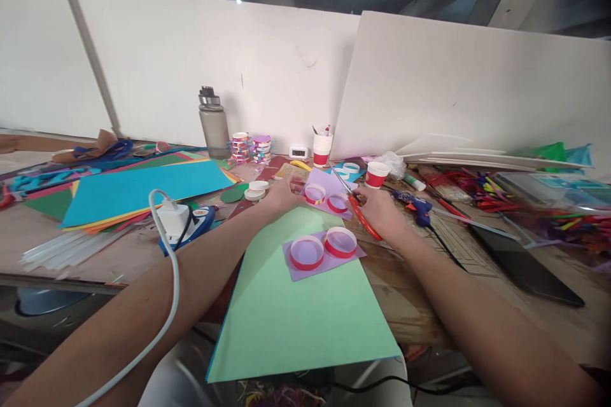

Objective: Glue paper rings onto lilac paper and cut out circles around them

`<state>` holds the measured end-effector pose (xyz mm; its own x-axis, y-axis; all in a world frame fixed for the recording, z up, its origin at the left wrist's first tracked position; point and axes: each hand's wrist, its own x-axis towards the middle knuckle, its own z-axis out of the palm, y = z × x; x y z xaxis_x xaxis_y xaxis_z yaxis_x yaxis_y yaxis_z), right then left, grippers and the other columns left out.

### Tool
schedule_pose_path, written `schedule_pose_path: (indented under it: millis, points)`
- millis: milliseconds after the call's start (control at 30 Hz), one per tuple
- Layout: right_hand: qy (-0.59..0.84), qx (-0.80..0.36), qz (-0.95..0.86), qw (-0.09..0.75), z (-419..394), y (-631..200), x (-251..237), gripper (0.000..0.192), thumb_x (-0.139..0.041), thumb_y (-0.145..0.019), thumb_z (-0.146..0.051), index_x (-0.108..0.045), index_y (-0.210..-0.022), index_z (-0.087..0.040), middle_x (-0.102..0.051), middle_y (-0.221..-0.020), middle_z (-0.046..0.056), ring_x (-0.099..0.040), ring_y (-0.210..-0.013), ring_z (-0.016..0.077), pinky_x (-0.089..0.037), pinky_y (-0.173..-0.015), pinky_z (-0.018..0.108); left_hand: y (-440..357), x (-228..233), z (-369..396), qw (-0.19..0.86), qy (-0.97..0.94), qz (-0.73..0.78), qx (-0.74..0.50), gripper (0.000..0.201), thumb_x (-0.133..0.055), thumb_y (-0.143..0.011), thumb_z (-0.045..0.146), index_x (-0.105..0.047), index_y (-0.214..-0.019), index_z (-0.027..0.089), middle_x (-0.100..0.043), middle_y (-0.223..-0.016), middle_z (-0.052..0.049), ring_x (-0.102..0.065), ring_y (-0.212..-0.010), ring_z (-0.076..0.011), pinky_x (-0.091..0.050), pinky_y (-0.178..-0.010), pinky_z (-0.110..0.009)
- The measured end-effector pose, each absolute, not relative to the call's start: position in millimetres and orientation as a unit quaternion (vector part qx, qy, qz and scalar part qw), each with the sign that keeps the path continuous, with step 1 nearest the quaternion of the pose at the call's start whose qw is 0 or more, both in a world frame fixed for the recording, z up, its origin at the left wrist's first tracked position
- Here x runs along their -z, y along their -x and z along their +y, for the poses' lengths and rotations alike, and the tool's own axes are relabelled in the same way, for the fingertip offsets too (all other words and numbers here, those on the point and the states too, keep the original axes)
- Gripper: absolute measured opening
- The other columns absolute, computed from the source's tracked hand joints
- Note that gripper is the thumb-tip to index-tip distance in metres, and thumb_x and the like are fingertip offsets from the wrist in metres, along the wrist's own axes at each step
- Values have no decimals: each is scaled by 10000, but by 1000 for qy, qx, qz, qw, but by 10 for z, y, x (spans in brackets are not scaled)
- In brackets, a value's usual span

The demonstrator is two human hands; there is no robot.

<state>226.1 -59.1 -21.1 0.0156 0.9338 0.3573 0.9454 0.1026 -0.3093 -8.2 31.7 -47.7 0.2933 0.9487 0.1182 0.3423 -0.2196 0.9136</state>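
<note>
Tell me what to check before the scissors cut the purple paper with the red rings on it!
1. Right hand grips the red-handled scissors: ok.
2. Left hand steadies the far purple paper: ok.
3. Left fingers clear of the blades: cannot tell, they lie close.
4. Two red rings sit on that paper, near the blades: not ok, they may get nicked.
5. Other purple sheet with two rings lies apart on the green paper: ok.
6. Glue gun lies beside the right hand, not touching: ok.
</note>
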Motion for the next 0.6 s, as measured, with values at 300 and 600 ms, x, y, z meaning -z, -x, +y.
schedule_pose_path:
  millis: [300,600]
  points:
    - [646,4,-711,276,-599,-2262,220,270,-588,-848,-247,-751,-1045,-160,-761,-848,96,-639,-693,168,-379,-618,241,80,392,340,521,-689,346,-367,595,-781,-550,155,-607,-1119,155,-681,-903,-51,-631,-853,-187,-485,-749,-294]
    - [636,9,-716,288,-626,-2234,223,307,-572,-847,-267,-754,-1068,-155,-759,-827,97,-631,-693,175,-386,-610,247,39,334,179,669,-613,239,-346,641,-693,-535,76,-603,-1161,177,-685,-1171,-87,-653,-1031,-249,-519,-852,-349]
